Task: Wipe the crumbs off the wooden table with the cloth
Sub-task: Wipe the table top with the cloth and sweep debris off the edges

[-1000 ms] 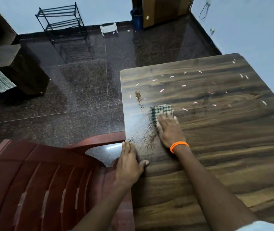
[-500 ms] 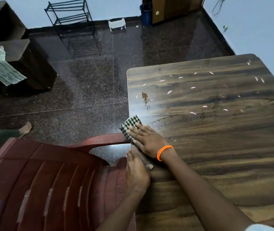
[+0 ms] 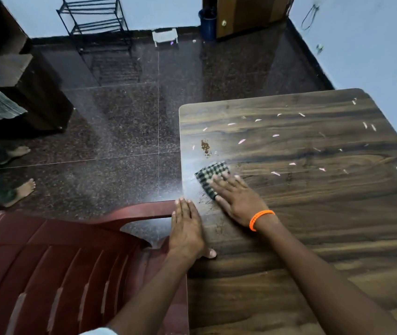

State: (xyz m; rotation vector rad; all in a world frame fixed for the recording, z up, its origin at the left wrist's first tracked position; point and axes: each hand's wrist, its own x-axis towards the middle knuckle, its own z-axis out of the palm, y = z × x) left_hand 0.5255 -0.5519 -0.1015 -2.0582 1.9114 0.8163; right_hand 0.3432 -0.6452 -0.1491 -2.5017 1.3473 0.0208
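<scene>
Pressing down with straight, slightly spread fingers, our right hand (image 3: 237,198) lies flat on the cloth (image 3: 210,176), a small folded square of dark and pale check weave that sits on the table (image 3: 325,213) close to its left edge; the fingers cover the cloth's near right part and leave its far left corner showing. An orange band (image 3: 260,219) circles that wrist, and the forearm runs back toward us across the boards at a slant. Our left hand (image 3: 186,229) rests palm down on the table's left edge, fingers straight and pressed together, pointing away from us, the thumb stuck out to the right on the wood; it holds nothing. Between the two hands we see fine dark crumbs (image 3: 206,201) smeared on the surface. Just beyond the cloth sits a small brown heap of crumbs (image 3: 205,147), and pale slivers (image 3: 276,135) lie scattered well apart over the far half of the table. The top is smooth brown wood grain with long dark streaks and rounded far corners; its right side meets a pale wall, while the left edge drops to a glossy dark speckled floor (image 3: 120,146). A red ribbed plastic chair (image 3: 47,269) stands against the near left edge, its arm touching the table beside our left hand. Bare feet (image 3: 22,189) of another person stand at far left.
</scene>
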